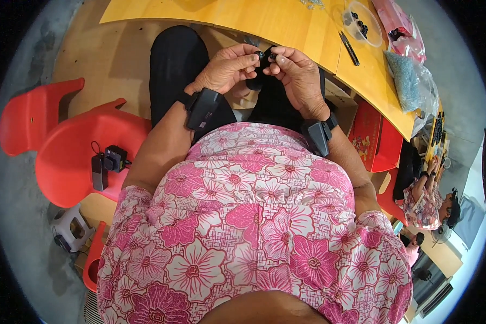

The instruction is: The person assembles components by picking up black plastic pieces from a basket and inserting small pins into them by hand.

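Note:
My left hand (227, 69) pinches a small, round, shiny black piece (261, 55) between thumb and forefinger. Opposite it, my right hand (298, 76) has its thumb and forefinger closed on another small dark piece (272, 56), mostly covered by the fingertips. The two hands face each other a short gap apart, over my lap and just in front of the table edge. The pieces are too small to tell their exact kind. Each wrist carries a strapped black device.
On the yellow wooden table (286, 24) are a clear round tub (376, 38) with several black pieces, a dark pen-like tool (349, 48) and a bag of bluish-grey granules (404, 81). A red chair (65, 162) holding black devices stands left. Another person (422, 205) is at far right.

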`<state>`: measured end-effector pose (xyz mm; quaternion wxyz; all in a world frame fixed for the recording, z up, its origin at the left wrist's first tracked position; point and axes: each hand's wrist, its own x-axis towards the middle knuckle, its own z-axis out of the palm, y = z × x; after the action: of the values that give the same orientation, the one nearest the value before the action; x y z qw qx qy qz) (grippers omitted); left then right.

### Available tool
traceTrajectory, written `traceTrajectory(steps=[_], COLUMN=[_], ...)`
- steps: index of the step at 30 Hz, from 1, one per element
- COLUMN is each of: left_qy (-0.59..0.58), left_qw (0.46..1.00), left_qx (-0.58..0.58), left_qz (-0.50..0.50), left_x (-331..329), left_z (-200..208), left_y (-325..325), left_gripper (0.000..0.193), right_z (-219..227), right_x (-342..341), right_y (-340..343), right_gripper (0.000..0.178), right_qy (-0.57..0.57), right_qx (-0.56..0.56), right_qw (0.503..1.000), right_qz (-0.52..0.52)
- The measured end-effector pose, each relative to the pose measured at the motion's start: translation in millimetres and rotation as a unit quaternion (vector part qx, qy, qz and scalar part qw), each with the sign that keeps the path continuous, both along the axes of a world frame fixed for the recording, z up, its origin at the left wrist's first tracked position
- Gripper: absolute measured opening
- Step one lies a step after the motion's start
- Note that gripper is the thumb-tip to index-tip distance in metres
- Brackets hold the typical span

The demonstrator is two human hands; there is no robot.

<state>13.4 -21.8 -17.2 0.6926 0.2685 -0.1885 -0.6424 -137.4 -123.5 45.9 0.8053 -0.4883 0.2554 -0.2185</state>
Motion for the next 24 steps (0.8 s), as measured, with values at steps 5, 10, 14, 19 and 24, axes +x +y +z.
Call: traceTrajectory(steps=[5,10,14,19,24], left_qy=[-0.019,-0.031,-0.025,-0.028,-0.026], left_qw=[1.0,0.999,1.0,1.0,0.999], left_qx=[-0.004,0.011,0.006,-0.001,-0.015], left_qz=[0.0,0.0,-0.003,-0.007,-0.021], left_x=[-1.0,-0.2,-0.1,-0.6,0.5], left_z=[5.7,3.8,1.7,5.7,4.9], left_y=[0.6,0.5,0.1,0.4,0.8], left_gripper=[0.018,0.017,0.016,0.015,0.018], right_z=[-0.6,-3.2,-3.3,-2.9,-5.7], right_x=[2.5,4.1,4.9,5.4,5.2], right_y=[0.9,-0.7,-2.2,-3.6,-4.8], right_gripper=[0.017,0.017,0.017,0.017,0.016], right_qy=[-0.017,-0.026,-0.024,-0.024,-0.012], right_qx=[0.02,0.027,0.017,0.003,0.003], right_qw=[1.0,0.999,0.999,0.999,0.999], right_qz=[0.005,0.021,0.032,0.046,0.045])
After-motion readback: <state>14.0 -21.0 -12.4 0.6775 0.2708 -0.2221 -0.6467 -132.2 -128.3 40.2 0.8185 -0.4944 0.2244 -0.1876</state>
